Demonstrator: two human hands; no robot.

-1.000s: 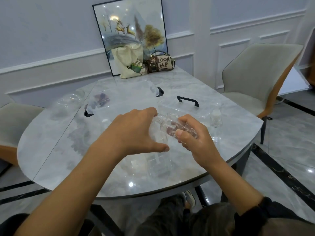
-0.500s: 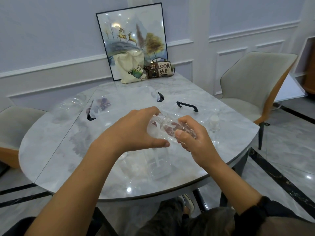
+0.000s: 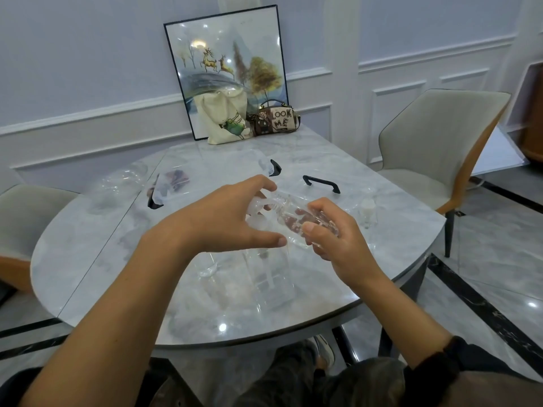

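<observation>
Plainly, the clear bottle (image 3: pixel 296 223) was held in the air above the near middle of the marble table (image 3: pixel 382 201), lying almost on its side with its threaded neck pointing left and slightly away from the person. The right hand (image 3: pixel 338 248) gripped its body from below and behind, fingers wrapped under the far side and the thumb pressed across the near side; the wrist was bent, and the bare forearm ran back to a dark sleeve (image 3: pixel 435 365) at the lower right.

The left hand (image 3: pixel 232 221) met the bottle at the neck, palm down, its fingers arched over and curled round a small clear piece (image 3: pixel 255 206) just at the mouth, while the thumb stretched out straight below, its tip close to the right thumb. What that piece was could not be made out. The left forearm reached in long from the lower left corner.

Directly under the hands stood a clear box (image 3: pixel 271 280) on the table. Farther back lay black handles (image 3: pixel 321 183), and a little bottle (image 3: pixel 367 207) stood to the right. At the wall end leaned a framed picture (image 3: pixel 226 63), with a tote bag (image 3: pixel 224 118) and a handbag (image 3: pixel 276 120) before it. A chair (image 3: pixel 440 142) stood to the right.
</observation>
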